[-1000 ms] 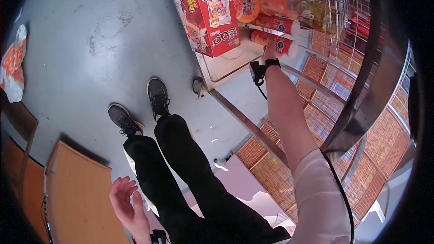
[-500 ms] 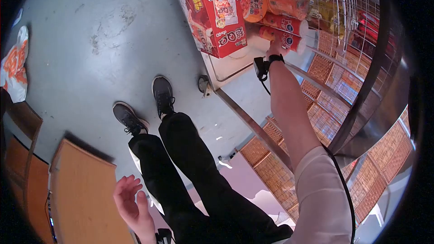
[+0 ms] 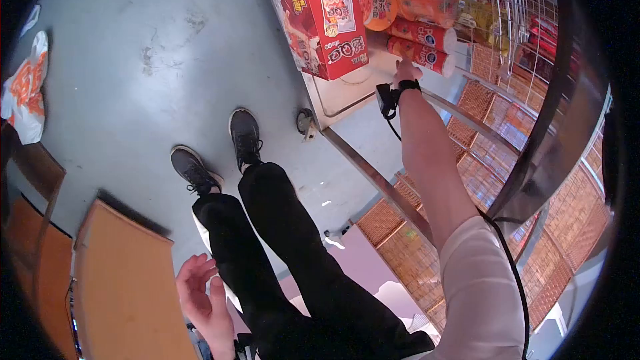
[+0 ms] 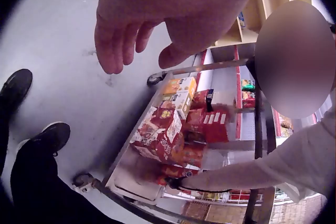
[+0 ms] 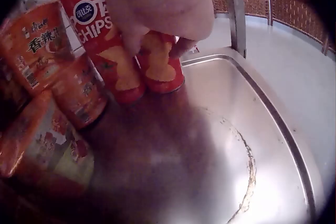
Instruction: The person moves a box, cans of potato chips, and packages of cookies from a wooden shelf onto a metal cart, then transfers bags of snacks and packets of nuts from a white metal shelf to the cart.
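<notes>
My right hand (image 3: 407,72) is beside the nearer of two red potato-chip cans (image 3: 433,61). In the right wrist view its spread fingers (image 5: 184,47) straddle the right-hand can (image 5: 159,69), and the hand hides the upper part; firm contact is not clear. The other chip can (image 5: 118,71) stands against it on the left. Away from the shelf, the left hand (image 3: 209,307) hangs with loosely bent fingers and holds nothing; it also shows in the left wrist view (image 4: 168,8).
A red box (image 3: 333,37) and orange noodle tubs (image 3: 427,1) share the metal shelf (image 3: 325,108) with the cans. The rack has a wheel (image 3: 304,122) and metal bars. A brown board (image 3: 127,280) lies at lower left; in the left wrist view a person (image 4: 299,145) reaches toward the shelf.
The right hand's fingers have loosened and drawn slightly off the nearer can, whose side now shows more. The left hand has shifted slightly right in the head view.
</notes>
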`<state>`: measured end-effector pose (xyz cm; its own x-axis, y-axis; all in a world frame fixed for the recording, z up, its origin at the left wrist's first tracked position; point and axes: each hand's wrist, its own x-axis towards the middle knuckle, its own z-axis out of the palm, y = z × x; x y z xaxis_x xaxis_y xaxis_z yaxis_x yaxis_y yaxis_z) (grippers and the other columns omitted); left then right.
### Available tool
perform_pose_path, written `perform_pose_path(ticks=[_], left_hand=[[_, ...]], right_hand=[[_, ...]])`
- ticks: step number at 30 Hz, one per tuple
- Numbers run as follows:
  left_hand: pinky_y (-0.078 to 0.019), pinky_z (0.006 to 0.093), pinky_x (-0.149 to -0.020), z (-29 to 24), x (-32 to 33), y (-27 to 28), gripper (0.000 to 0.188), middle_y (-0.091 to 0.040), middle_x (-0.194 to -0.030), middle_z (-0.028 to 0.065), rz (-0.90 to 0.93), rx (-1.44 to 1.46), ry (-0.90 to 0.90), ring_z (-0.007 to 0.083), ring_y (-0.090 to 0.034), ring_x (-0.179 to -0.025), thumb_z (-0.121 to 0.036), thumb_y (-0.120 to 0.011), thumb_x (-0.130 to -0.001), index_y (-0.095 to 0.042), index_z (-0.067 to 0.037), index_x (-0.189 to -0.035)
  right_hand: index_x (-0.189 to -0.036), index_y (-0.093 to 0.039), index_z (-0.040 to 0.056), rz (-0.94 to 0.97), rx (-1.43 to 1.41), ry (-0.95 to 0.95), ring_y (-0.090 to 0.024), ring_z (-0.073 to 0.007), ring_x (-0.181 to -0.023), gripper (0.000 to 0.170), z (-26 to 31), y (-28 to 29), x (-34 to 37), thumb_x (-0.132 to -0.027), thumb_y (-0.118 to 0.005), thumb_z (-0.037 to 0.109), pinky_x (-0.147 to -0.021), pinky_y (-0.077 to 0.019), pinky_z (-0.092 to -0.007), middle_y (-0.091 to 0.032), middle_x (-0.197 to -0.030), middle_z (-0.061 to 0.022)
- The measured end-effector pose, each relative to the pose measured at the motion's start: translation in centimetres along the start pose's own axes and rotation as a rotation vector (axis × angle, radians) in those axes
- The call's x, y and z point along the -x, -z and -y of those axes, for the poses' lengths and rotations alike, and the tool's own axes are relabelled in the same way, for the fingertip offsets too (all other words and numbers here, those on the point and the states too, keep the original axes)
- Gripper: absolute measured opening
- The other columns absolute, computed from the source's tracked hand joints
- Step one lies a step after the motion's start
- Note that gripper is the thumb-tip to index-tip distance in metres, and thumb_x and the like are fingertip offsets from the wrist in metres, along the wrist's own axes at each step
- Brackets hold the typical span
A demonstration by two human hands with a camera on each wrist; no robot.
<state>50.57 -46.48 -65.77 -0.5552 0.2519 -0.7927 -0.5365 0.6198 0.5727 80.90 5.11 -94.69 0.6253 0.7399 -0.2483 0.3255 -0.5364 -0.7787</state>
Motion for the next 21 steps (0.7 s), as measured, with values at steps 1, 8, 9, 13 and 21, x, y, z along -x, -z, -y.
perform_pose_path(ticks=[1,8,9,13,21], left_hand=[[-0.0467,0.0340,-0.095,-0.4,0.4,0.2,0.037,-0.060,-0.119,0.0138,0.013,0.014,0.003,0.0219,-0.060,-0.106,-0.002,-0.059,-0.090,-0.049,0.000,-0.126],[-0.0473,0.0319,-0.092,-5.4,4.9,3.1,0.035,-0.061,-0.115,0.0113,0.022,0.060,-0.075,0.0192,-0.061,-0.100,0.006,-0.059,-0.087,-0.053,0.001,-0.121],[-0.0474,0.0315,-0.092,-6.4,5.9,3.8,0.034,-0.061,-0.114,0.0111,0.026,0.068,-0.093,0.0191,-0.061,-0.100,0.006,-0.058,-0.087,-0.054,0.001,-0.120],[-0.0483,0.0291,-0.089,-10.1,9.6,6.3,0.027,-0.064,-0.108,0.0084,0.053,0.071,-0.193,0.0161,-0.062,-0.097,0.003,-0.062,-0.088,-0.058,0.000,-0.114],[-0.0522,0.0301,-0.083,-22.3,22.9,12.8,0.027,-0.070,-0.100,0.0113,0.142,0.006,-0.533,0.0169,-0.067,-0.090,-0.008,-0.068,-0.088,-0.060,0.001,-0.112]], right_hand=[[-0.118,-0.050,0.0014,0.001,-0.010,-0.004,-0.064,-0.0230,-0.090,0.050,-0.3,0.2,0.7,-0.076,-0.077,0.008,-0.077,-0.0562,-0.0352,-0.063,-0.107,-0.0085],[-0.132,-0.043,-0.0032,0.147,-0.051,-0.045,-0.065,-0.0210,-0.089,0.057,-2.1,3.6,12.4,-0.084,-0.068,0.016,-0.077,-0.0534,-0.0409,-0.064,-0.104,-0.0120],[-0.128,-0.049,-0.0014,0.159,0.005,-0.071,-0.066,-0.0209,-0.090,0.053,-1.4,4.1,14.6,-0.083,-0.069,0.018,-0.077,-0.0534,-0.0411,-0.066,-0.102,-0.0110],[-0.089,-0.067,0.0049,0.569,0.658,0.600,-0.067,-0.0275,-0.079,0.022,0.6,9.1,25.3,-0.083,-0.065,0.026,-0.072,-0.0522,-0.0396,-0.069,-0.082,-0.0134],[-0.094,-0.070,0.0049,1.103,0.769,0.347,-0.067,-0.0277,-0.080,0.034,19.5,19.4,48.7,-0.079,-0.070,0.035,-0.075,-0.0522,-0.0403,-0.070,-0.085,-0.0151]])
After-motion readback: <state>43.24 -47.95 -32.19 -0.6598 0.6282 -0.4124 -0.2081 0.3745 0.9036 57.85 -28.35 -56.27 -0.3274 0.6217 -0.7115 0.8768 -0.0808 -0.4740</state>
